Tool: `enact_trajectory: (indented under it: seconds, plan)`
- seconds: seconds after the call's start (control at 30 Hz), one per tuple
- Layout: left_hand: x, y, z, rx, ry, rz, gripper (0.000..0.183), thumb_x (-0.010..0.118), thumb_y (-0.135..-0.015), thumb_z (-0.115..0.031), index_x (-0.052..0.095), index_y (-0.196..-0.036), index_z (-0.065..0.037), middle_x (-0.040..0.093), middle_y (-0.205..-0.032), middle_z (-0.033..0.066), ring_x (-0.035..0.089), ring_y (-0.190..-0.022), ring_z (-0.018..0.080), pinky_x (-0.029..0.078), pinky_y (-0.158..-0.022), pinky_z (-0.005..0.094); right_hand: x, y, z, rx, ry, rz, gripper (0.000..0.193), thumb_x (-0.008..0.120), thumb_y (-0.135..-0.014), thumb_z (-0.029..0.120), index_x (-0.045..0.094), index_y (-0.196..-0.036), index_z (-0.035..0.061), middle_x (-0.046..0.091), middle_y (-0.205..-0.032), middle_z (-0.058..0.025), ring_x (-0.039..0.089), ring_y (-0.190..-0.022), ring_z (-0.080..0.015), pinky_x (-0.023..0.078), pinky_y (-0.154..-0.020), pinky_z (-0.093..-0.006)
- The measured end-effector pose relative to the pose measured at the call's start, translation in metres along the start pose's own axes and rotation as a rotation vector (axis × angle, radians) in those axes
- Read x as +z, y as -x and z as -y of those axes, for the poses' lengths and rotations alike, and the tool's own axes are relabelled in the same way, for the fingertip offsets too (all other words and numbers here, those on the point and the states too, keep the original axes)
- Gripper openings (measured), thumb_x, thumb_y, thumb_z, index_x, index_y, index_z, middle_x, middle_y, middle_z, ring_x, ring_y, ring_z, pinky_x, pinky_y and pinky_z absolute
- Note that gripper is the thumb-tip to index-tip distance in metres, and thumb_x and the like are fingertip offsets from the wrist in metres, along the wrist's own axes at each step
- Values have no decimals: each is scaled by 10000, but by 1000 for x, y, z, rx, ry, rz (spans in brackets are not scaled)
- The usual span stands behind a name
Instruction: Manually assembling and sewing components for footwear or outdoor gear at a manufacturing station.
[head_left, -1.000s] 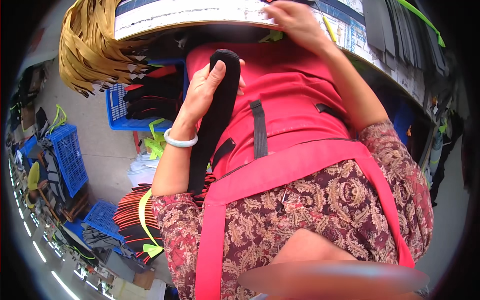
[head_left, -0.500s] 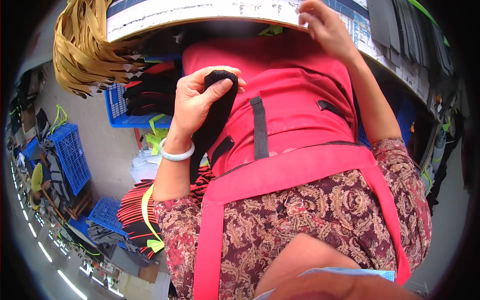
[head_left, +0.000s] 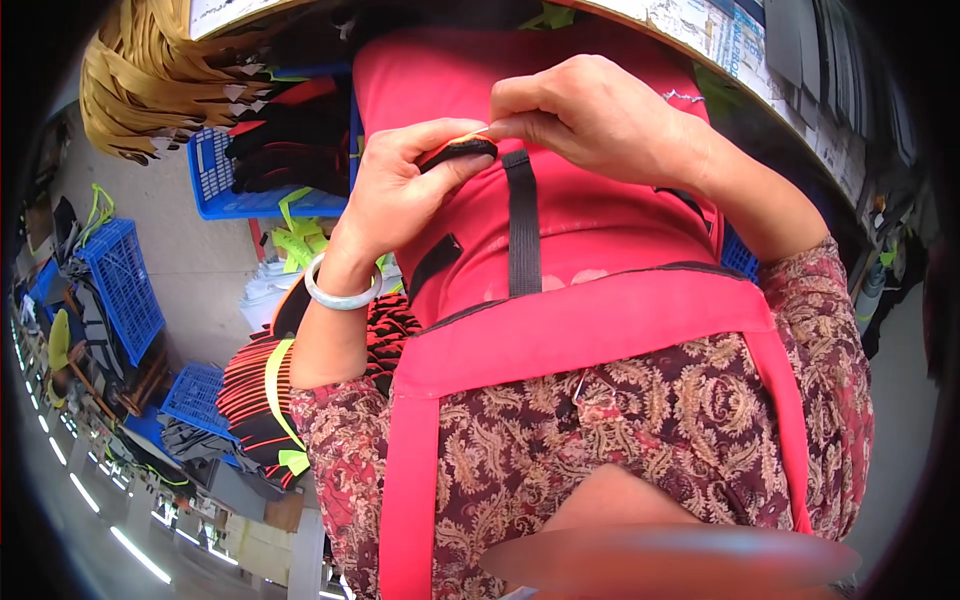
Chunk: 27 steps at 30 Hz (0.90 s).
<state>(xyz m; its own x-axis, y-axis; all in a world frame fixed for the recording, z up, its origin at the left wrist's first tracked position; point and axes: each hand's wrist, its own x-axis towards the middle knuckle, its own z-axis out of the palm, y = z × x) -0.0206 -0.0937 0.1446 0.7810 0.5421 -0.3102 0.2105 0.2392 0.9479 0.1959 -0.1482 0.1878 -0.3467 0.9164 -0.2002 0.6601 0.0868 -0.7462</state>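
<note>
Pinching is what both hands are seen doing here, right in front of the chest. A black piece [head_left: 455,152], curved and dark, is gripped by the left hand [head_left: 400,195], thumb on top and fingers curled underneath it. Its orange edge at about 1 o'clock of the piece is nipped by the right hand [head_left: 590,115], thumb and forefinger closed tight on it, the other fingers folded in. So the piece is held up against the red apron [head_left: 600,320], just at 10 o'clock of the black strap [head_left: 521,225] that runs down the apron front. A pale bangle [head_left: 340,292] is worn on the left wrist.

Off at 9 o'clock of the hands, a blue crate [head_left: 215,185] with dark gloves in it can be seen, and at 11 o'clock a bundle of tan straps [head_left: 150,85] is hung up. More blue crates [head_left: 120,280] are spotted further out at 8 o'clock, plus a stack of striped gloves [head_left: 250,390] below the left forearm. A table edge [head_left: 720,40] is curved across at 1 o'clock.
</note>
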Motion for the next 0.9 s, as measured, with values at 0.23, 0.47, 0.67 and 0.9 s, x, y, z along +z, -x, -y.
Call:
enact_trajectory:
  seconds: [0.23, 0.47, 0.67, 0.9]
  plan:
    - [5, 1, 9, 75, -96, 38, 227, 651, -842, -10, 660, -1066, 29, 713, -920, 82, 641, -852, 101, 510, -773, 242, 0, 1, 1, -5, 50, 68, 178, 567, -880, 203, 577, -830, 32, 596, -709, -189, 588, -718, -398, 463, -635, -466]
    - [9, -1, 12, 18, -56, 72, 235, 644, -846, -13, 657, -1077, 29, 711, -932, 89, 635, -861, 99, 511, -783, 247, 4, 6, -6, 4, 55, 89, 194, 577, -864, 203, 552, -799, 22, 586, -695, -192, 584, -707, -410, 459, -623, -476]
    - [15, 1, 24, 47, 100, 51, 186, 639, -852, 0, 674, -1034, 21, 698, -901, 48, 630, -834, 98, 509, -757, 233, 30, 5, -19, -87, -203, 31, 220, 606, -880, 216, 591, -814, 6, 591, -631, -145, 576, -575, -317, 454, -551, -398]
    - [-5, -3, 29, -65, 279, 109, 150, 640, -867, -12, 669, -1012, 15, 679, -869, 44, 628, -792, 98, 508, -740, 222, 27, -6, -35, 238, -577, 29, 290, 579, -933, 264, 633, -847, -7, 479, -572, 31, 415, -530, -51, 346, -486, -259]
